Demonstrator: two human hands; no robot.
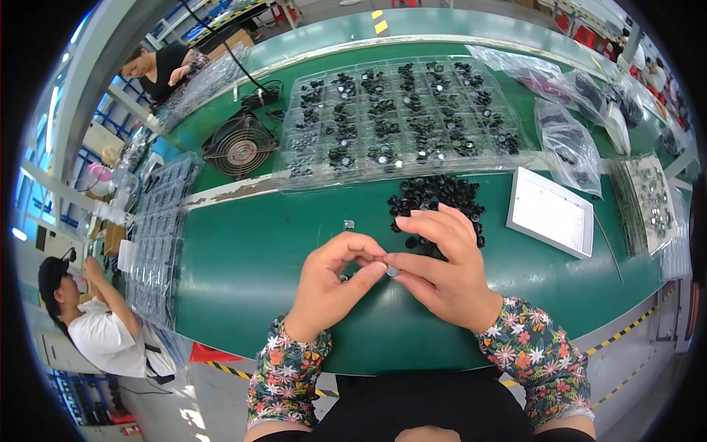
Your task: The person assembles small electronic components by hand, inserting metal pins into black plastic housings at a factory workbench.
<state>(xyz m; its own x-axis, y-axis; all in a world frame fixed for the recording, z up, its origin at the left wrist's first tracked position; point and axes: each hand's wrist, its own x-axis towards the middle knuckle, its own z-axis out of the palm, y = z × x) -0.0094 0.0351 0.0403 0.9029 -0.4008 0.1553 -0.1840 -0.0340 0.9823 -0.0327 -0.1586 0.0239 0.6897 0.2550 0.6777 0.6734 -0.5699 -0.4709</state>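
Note:
Over the near middle of the green table, my left hand (pixel 331 283) and my right hand (pixel 451 276) meet at the fingertips. Thumb and fingers of both pinch a small round part with a silvery face (pixel 392 271). Another small piece seems to sit under the curled fingers of my left hand, mostly hidden. Just beyond my right hand lies a loose pile of small black round parts (pixel 433 193), partly covered by its raised fingers. A tiny clear piece (pixel 348 224) lies on the table beyond my left hand.
Behind the pile spreads a clear compartment tray (pixel 412 168) of black parts. A fan (pixel 239 151) stands to its left, a shallow white box (pixel 549 214) to the right, near plastic bags (pixel 567 140) and a thin rod (pixel 609 250). Two co-workers (pixel 110 339) are at left.

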